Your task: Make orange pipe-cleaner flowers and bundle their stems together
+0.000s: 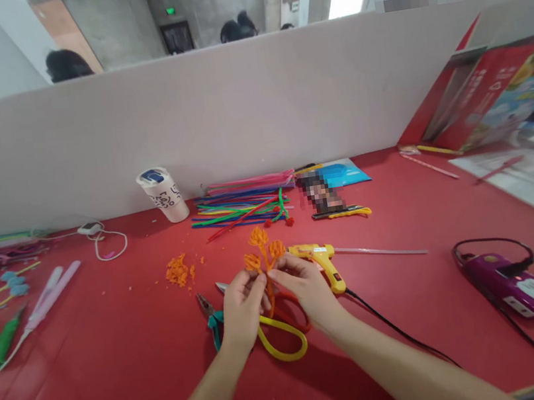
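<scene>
An orange pipe-cleaner flower sprig [261,249] with three fuzzy heads stands upright over the red table [120,355]. My left hand [242,310] pinches its stem from the left, fingers closed. From the right, my right hand [307,287] pinches the same stem just below the heads. Under my hands lie yellow-handled scissors [281,341] and teal-handled pliers [209,312]. A yellow glue gun [324,261] lies right beside my right hand, its black cord trailing to the right.
A heap of orange fluff [177,270], a paper cup [163,194] and a bundle of coloured pipe cleaners [242,205] lie behind. A purple device [515,286] with a cable sits right. Green and pink tools [23,316] lie left. A white partition [233,105] walls the back; boxes [492,93] stand right.
</scene>
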Tool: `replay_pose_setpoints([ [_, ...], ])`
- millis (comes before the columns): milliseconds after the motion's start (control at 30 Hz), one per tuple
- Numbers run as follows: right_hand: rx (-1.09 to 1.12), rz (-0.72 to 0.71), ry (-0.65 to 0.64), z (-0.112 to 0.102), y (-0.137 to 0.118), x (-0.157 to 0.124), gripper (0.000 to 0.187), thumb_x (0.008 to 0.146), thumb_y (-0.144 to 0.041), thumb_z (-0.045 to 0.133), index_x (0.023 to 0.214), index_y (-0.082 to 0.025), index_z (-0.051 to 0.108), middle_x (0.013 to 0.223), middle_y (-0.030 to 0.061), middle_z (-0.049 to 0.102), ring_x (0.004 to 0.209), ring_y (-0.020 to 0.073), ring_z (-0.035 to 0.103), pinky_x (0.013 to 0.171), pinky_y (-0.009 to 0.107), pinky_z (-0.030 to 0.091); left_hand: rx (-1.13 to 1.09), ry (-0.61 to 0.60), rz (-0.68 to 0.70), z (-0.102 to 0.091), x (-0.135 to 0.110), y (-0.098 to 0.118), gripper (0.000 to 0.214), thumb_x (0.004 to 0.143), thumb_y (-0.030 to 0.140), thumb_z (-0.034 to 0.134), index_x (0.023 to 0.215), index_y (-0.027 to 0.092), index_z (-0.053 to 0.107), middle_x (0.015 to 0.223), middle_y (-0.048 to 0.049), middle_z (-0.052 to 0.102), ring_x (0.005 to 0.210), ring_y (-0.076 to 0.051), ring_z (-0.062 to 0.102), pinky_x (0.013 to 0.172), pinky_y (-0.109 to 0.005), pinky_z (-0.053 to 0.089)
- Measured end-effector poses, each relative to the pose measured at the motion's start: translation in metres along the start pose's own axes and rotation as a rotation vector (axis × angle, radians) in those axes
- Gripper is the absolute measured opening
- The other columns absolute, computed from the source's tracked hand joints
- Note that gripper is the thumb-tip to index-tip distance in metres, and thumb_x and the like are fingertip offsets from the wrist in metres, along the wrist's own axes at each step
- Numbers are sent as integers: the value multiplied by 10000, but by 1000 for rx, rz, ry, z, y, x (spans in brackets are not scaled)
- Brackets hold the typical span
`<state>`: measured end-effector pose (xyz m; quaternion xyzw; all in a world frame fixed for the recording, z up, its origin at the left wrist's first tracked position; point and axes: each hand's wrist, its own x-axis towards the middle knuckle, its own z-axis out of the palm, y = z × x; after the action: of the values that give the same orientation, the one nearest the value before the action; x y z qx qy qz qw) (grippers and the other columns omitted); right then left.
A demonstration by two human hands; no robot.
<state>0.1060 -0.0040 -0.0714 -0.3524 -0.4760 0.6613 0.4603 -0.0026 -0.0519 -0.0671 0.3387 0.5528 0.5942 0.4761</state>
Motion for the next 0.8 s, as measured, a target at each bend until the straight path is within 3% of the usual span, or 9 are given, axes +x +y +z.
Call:
replay_pose_setpoints([
  [267, 192, 103, -12, -1, -1, 2, 153, 602, -262, 704, 617, -193, 569, 571, -68, 515, 538, 95, 456, 596, 253, 379, -181, -81, -66, -2, 4, -8, 188, 707, 268, 673, 813, 179, 546, 548, 46, 598, 378, -48, 451, 386, -158, 314],
  [400, 215, 158, -21, -6, -2, 5, 134, 562, -227, 720, 581, -173, 598, 560, -59, 535, 545, 91, 457, 597, 247, 367, -226, -86, -46, -2, 5, -5, 189, 669, 207, 708, 801, 178, 575, 638, 47, 607, 432, -38, 481, 402, -150, 331],
  [800, 248, 231, -82, -9, -17, -2, 126, 562, -224, 736, 564, -153, 632, 545, -38, 572, 529, 88, 472, 575, 242, 362, -366, -202, -124, 1, 3, 6, 159, 630, 115, 731, 778, 144, 681, 724, -9, 653, 653, -101, 591, 645, -221, 466],
])
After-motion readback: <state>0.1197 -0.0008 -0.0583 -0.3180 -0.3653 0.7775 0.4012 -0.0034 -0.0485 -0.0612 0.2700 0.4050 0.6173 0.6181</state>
